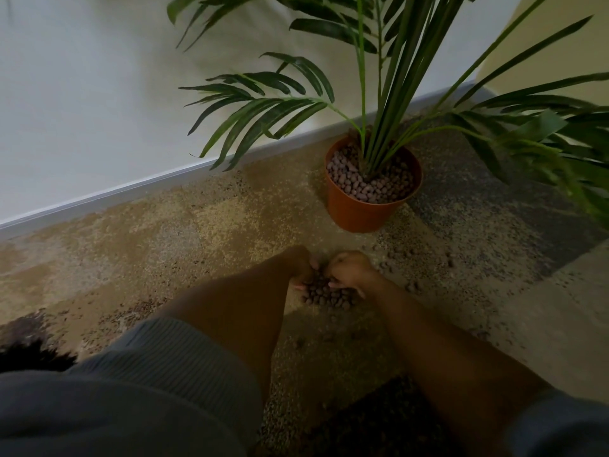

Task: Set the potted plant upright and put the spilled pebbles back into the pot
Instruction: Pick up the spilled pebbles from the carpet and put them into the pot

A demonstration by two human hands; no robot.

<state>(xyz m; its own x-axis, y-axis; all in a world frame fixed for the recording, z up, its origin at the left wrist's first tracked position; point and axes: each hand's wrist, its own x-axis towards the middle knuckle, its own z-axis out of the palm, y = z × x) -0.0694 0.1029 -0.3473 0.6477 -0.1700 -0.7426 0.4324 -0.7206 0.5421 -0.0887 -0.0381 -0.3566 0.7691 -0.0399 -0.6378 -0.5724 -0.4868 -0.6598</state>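
I see my two bare hands low on a speckled carpet (197,225), cupped together round a small heap of pebbles (324,293). The left hand (301,267) curls in from one side and the right hand (351,270) from the other, fingers bent inward and touching the heap; whether either has actually lifted any pebbles I cannot tell.

The pot (362,209) stands upright beyond the hands, away from me and slightly toward my right side, so the right hand is the nearer one. A scooped load would travel forward, up and over the rim. The gap between heap and pot is short and open.

The pot is orange-brown plastic, already well filled with rounded, dull pinkish-brown pebbles around the green stems of a palm (389,94), whose fronds spread wide above the pot. More loose pebbles (400,255) lie scattered on the carpet between the pot and my right hand. A pale wall (82,110) rises behind the pot.
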